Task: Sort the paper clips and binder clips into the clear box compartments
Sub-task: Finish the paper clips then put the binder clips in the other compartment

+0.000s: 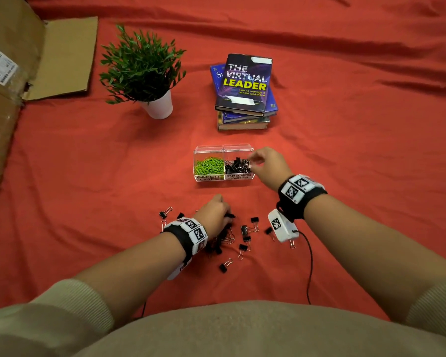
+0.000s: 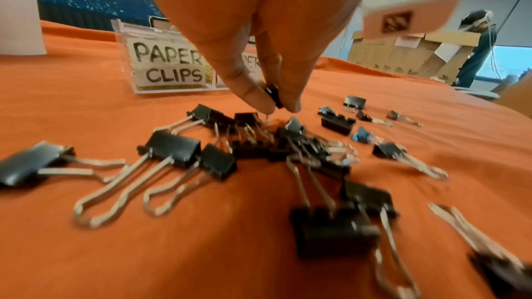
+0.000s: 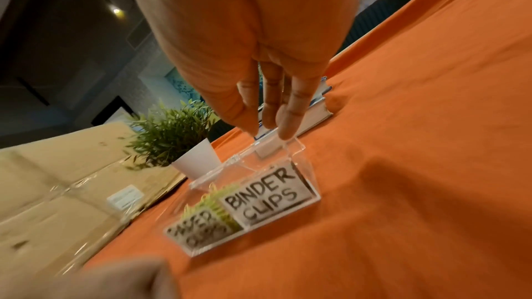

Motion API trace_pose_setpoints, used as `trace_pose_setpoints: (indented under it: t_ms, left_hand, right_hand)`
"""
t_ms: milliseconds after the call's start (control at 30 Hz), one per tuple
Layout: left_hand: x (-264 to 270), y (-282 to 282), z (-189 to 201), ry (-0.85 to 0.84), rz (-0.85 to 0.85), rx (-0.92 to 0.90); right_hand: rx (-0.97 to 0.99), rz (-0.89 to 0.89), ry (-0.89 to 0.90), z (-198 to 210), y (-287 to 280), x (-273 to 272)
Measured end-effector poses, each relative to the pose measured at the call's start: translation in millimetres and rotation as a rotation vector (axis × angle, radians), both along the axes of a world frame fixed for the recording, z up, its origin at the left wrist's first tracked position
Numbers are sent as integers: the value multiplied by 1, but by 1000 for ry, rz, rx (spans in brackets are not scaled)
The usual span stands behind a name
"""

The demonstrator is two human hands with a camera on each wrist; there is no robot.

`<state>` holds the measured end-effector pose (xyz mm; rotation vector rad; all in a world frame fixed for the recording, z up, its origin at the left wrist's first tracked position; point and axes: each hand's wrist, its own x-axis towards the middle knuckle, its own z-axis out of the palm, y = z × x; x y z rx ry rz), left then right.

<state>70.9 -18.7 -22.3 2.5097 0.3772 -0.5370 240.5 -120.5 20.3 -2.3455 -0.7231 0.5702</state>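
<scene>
The clear box [image 1: 224, 177] has green paper clips [image 1: 208, 166] in its left compartment and black binder clips [image 1: 237, 164] in its right one. Both lids stand open at the back. My right hand [image 1: 252, 161] hovers over the binder clip compartment; in the right wrist view its fingers [image 3: 287, 122] point down, nearly straight, and hold nothing I can see. Several loose binder clips [image 1: 245, 230] lie on the red cloth in front of the box. My left hand [image 1: 225, 216] reaches into that pile and pinches one small black binder clip [image 2: 273, 96] between thumb and fingertip.
A potted plant [image 1: 144, 73] stands at the back left and a stack of books [image 1: 245, 91] behind the box. Flattened cardboard [image 1: 8, 99] lines the left edge. A black cable [image 1: 310, 266] trails from my right wrist. A person [image 2: 477, 49] stands far off.
</scene>
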Motion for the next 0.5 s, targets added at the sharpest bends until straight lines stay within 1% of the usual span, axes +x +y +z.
trace_pose_setpoints:
  t_ms: [33, 67, 167, 233, 300, 367, 500]
  left_hand:
    - [4, 2, 4, -33, 14, -9]
    - [10, 4, 8, -74, 33, -16]
    - [37, 11, 27, -176, 132, -41]
    - [60, 18, 37, -210, 202, -53]
    - [81, 24, 43, -227, 237, -54]
    - [97, 28, 45, -223, 252, -57]
    - [112, 34, 39, -213, 282, -33]
  right_hand:
    - [-20, 47, 7, -2, -9, -5]
    - [-72, 130, 25, -6, -19, -13]
    - [-280, 493, 32, -24, -46, -41]
    - [-358, 624, 25, -41, -59, -56]
    - [-374, 645, 14, -47, -65, -64]
    - [-351, 619, 3, -45, -68, -66]
    - [-338, 570, 8, -41, -72, -64]
